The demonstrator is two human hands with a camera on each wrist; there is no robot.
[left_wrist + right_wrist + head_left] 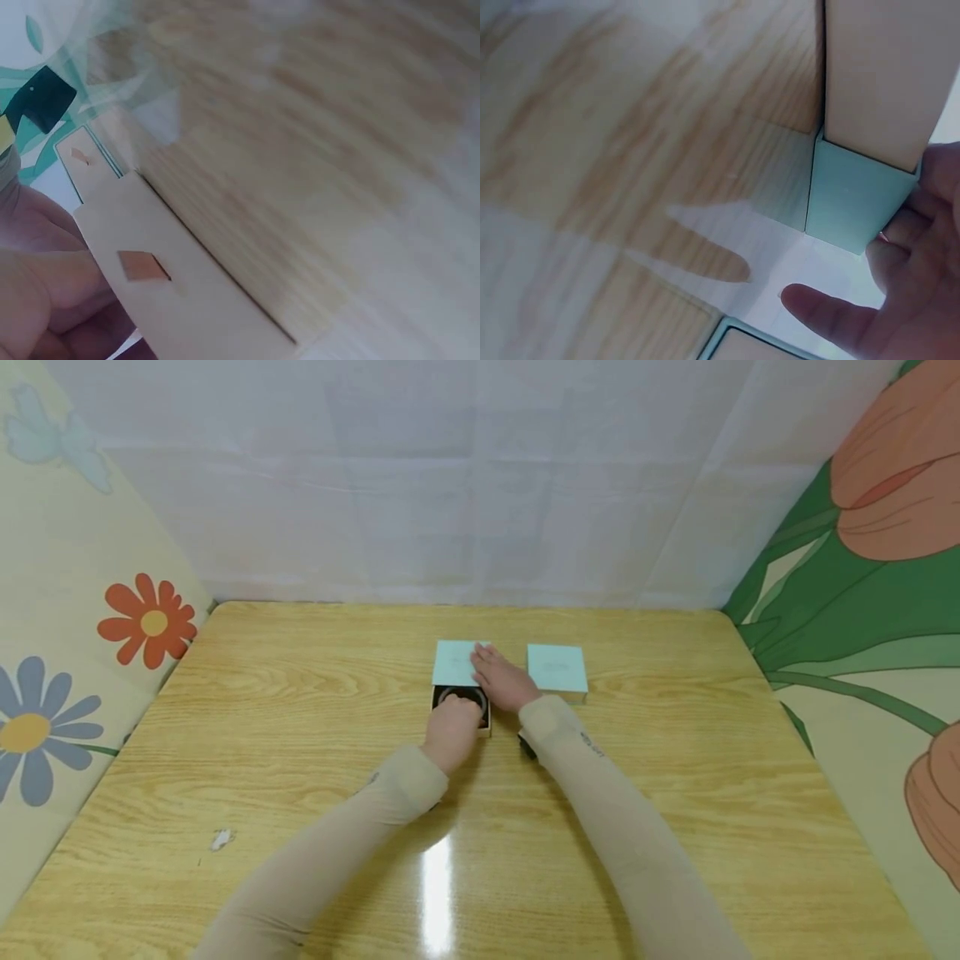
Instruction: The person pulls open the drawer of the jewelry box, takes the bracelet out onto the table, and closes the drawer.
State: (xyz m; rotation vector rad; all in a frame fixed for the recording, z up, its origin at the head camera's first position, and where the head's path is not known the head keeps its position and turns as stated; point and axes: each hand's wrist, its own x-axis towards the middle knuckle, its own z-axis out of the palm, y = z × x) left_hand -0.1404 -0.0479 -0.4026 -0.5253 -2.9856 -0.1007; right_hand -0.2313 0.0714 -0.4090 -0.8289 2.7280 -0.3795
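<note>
- Left hand (pixel 452 731) bent over tray (pixel 485 732), 6 o'clock of sleeve (pixel 453 664); can't tell if I grip the dark ring (pixel 472 691) inside.
- Right hand (pixel 504 681) straight-fingered on sleeve, holding nothing; light press should stop sliding.

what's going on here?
A person has a drawer pulled partway out of its pale blue sleeve. Their right hand rests on the sleeve; the left hand is at the drawer, by a dark, ring-shaped item inside. Whether it grips that is hidden. A second, similar box sits closed to the right.
</note>
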